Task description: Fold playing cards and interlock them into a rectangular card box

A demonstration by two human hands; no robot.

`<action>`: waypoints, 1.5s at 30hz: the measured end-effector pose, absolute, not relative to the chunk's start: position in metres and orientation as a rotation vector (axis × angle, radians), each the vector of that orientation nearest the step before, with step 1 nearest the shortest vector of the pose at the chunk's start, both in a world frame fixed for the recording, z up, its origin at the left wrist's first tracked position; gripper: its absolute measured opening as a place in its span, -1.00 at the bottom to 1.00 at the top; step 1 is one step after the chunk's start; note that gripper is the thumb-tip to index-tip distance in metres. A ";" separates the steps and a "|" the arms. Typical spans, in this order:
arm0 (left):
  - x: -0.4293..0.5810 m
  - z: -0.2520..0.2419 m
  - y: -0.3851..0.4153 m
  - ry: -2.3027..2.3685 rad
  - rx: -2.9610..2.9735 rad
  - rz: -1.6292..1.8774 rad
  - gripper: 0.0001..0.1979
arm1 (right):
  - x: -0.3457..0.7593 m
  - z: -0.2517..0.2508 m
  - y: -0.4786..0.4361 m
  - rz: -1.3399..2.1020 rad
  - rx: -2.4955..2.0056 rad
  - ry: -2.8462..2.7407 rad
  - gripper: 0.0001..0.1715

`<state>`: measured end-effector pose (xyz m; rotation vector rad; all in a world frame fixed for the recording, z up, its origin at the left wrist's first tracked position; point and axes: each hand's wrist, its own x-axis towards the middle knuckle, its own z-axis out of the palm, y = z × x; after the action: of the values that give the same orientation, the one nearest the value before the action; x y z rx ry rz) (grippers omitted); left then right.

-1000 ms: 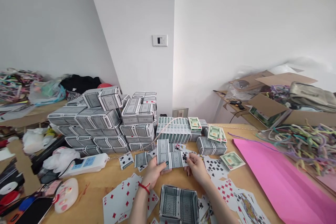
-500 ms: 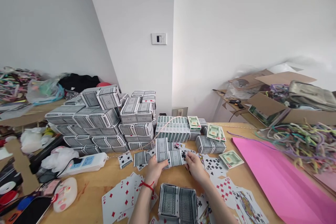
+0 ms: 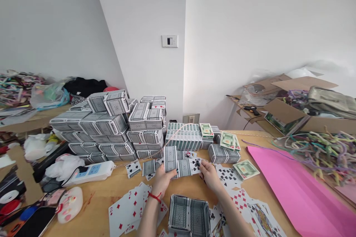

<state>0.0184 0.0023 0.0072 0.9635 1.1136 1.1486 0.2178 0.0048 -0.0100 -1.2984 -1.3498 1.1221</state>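
My left hand point(image 3: 164, 177), with a red string at the wrist, pinches an upright grey-backed card point(image 3: 170, 158). Beside that card are another grey-backed card point(image 3: 184, 168) and a spade card point(image 3: 195, 165). My right hand point(image 3: 208, 172) is closed on the right edge of the spade card. Below the hands stands an open two-part box made of cards point(image 3: 189, 215). Diamond cards point(image 3: 125, 209) lie face up to its left. Spade cards point(image 3: 228, 176) and face cards point(image 3: 261, 216) are spread to the right.
Stacked card boxes point(image 3: 102, 124) stand at the back left. Green card packs point(image 3: 246, 169) and a pink sheet point(image 3: 294, 189) lie on the right. A white power strip point(image 3: 94, 172) is at left. Tangled cords point(image 3: 322, 152) and a cardboard box point(image 3: 319, 123) sit far right.
My right hand has moved slightly right, and more of the spade card's face shows. My left hand still holds the upright card, now a little further left.
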 end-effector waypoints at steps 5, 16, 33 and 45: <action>0.021 0.005 0.002 1.121 1.008 1.143 -0.59 | 0.212 -0.006 0.001 1.103 -1.329 -1.384 -0.54; 0.023 0.009 0.002 1.142 1.015 1.136 -0.52 | 0.206 -0.009 -0.003 0.988 -1.413 -1.448 -0.63; 0.028 0.019 0.000 1.323 1.075 1.163 -0.60 | 0.199 -0.011 -0.012 0.836 -1.433 -1.489 -0.64; 0.027 0.014 0.001 1.258 1.053 1.160 -0.59 | 0.198 -0.022 -0.016 0.340 -1.518 -1.557 -0.81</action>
<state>0.0272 0.0010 0.0138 1.0528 1.2584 1.1603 0.1976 -0.0162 -0.0223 -1.5176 -1.5568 0.3398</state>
